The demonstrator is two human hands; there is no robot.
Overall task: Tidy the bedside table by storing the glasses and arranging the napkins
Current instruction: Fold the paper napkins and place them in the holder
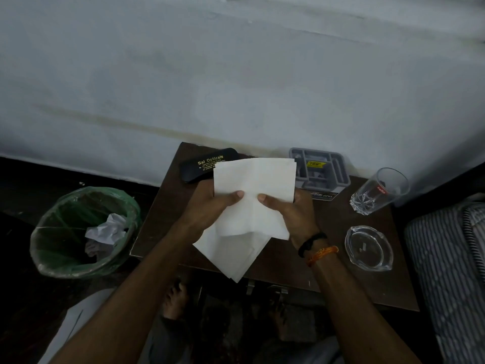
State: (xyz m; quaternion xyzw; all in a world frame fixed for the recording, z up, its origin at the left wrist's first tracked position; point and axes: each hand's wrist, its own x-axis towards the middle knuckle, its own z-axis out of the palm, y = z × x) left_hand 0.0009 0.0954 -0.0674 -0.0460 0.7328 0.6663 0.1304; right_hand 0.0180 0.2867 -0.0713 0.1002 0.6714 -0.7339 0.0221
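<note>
Both of my hands hold white paper napkins (256, 179) above the middle of the dark wooden bedside table (330, 258). My left hand (212, 206) grips them from the left with its thumb on top. My right hand (291, 211) pinches them from the right. A lower napkin (231, 253) hangs down past the table's front edge. A black glasses case (202, 165) with gold lettering lies shut at the table's back left, partly hidden by the napkins. No glasses are visible.
A grey compartment organizer (338, 166) stands at the back by the wall. A drinking glass (380, 191) and a glass ashtray (368, 248) sit on the right. A green-lined bin (65, 232) with crumpled paper stands on the floor at left. A striped mattress (451, 271) borders the right.
</note>
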